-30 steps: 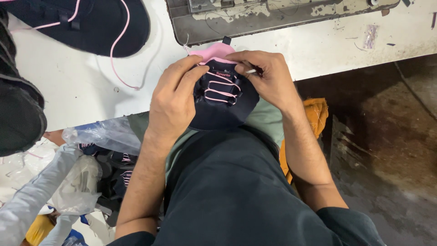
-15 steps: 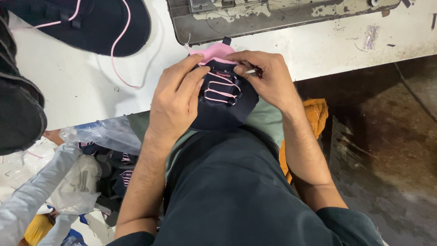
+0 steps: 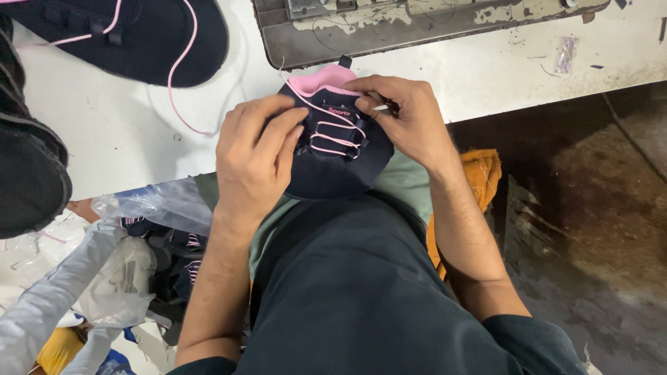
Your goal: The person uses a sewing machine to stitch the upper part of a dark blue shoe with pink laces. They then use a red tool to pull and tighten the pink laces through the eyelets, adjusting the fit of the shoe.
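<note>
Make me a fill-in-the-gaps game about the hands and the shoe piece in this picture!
1. The left hand and the right hand both hold a navy fabric shoe upper threaded with a ____ lace.
2. The padded collar at the top of that upper is ____.
3. Another navy shoe upper lies on the ____ worktable.
4. Clear ____ bags lie below the table edge, beside the left forearm.

Missing words: pink; pink; white; plastic

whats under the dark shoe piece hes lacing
Under the shoe upper lie a green cloth and the person's lap. The left hand and right hand cover its sides, hiding what lies beneath there.
</note>
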